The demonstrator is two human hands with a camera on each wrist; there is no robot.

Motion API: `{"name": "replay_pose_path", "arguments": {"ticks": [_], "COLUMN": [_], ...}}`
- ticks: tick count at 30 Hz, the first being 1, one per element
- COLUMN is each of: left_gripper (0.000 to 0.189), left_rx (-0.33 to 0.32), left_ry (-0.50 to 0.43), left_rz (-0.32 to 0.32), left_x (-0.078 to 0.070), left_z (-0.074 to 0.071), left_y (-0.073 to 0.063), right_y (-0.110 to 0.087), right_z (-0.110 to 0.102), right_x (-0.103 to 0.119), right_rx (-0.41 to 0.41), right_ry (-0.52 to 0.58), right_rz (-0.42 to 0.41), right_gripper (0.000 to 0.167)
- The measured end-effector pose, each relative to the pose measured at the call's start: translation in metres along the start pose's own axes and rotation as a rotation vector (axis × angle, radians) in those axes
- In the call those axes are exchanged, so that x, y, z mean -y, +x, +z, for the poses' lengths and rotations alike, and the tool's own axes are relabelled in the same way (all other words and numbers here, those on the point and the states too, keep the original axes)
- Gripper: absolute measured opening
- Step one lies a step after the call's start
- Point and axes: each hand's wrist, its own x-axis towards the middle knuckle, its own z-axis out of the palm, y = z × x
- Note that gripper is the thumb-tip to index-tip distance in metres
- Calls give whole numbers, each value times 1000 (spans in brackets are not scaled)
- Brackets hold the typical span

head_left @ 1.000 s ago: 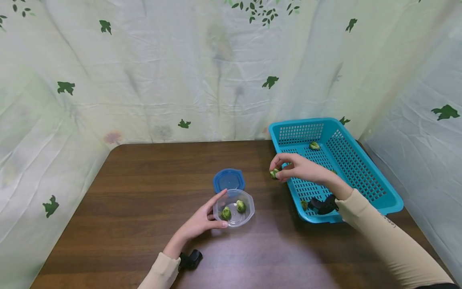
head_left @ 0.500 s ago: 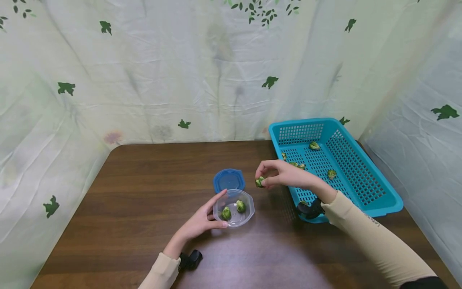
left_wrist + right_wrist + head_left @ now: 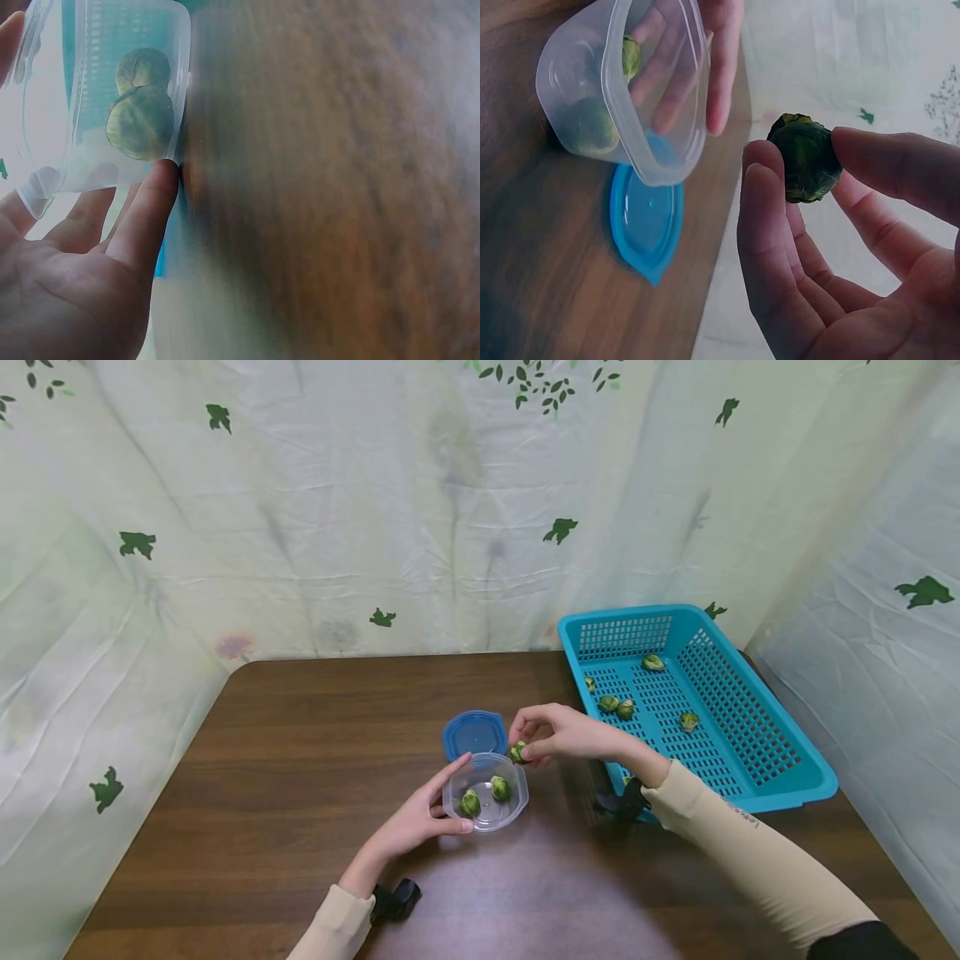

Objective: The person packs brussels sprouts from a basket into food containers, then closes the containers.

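Note:
My right hand point(image 3: 566, 732) pinches a Brussels sprout point(image 3: 806, 159) between thumb and fingertips, at the right rim of a clear plastic container point(image 3: 491, 820). My left hand point(image 3: 412, 818) holds that container from the left, thumb on the near side and fingers round the far side. Two Brussels sprouts lie inside it, one on the left point(image 3: 470, 802) and one on the right point(image 3: 500, 788). In the left wrist view, the container wall point(image 3: 90, 161) shows both sprouts through it. A blue lid point(image 3: 474, 733) lies flat just behind the container.
At the right stands a blue perforated basket point(image 3: 813, 781) with several Brussels sprouts, among them one at the back point(image 3: 653, 662) and one in the middle point(image 3: 688, 722). The right forearm crosses its near left corner. A patterned white curtain point(image 3: 337, 527) hangs behind the brown table point(image 3: 300, 735).
My right hand has carried the pinched sprout leftward and nearer, from the basket's left edge to the container's rim. My left hand, the container and the lid have stayed put.

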Motion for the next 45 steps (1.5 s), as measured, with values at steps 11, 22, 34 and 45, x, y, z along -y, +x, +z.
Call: {"name": "replay_pose_path", "arguments": {"ticks": [11,22,34,45], "left_gripper": [84,85,85,84], "left_rx": [4,9,12,9], "left_ry": [9,-13,-11,3], "left_rz": [0,7,2,-7], "left_x": [0,-1,-1,-1], "left_z": [-1,-1,-1,-1], "left_y": [1,1,2,0], "right_y": [15,28,30,21], "right_z": [16,30,37,31], "right_x": [-2,-5,-6,-7], "right_rx": [63,68,34,32], "right_ry": [-26,-108,-131,-76], "right_rz": [18,53,56,41], "right_gripper": [12,12,15,12]}}
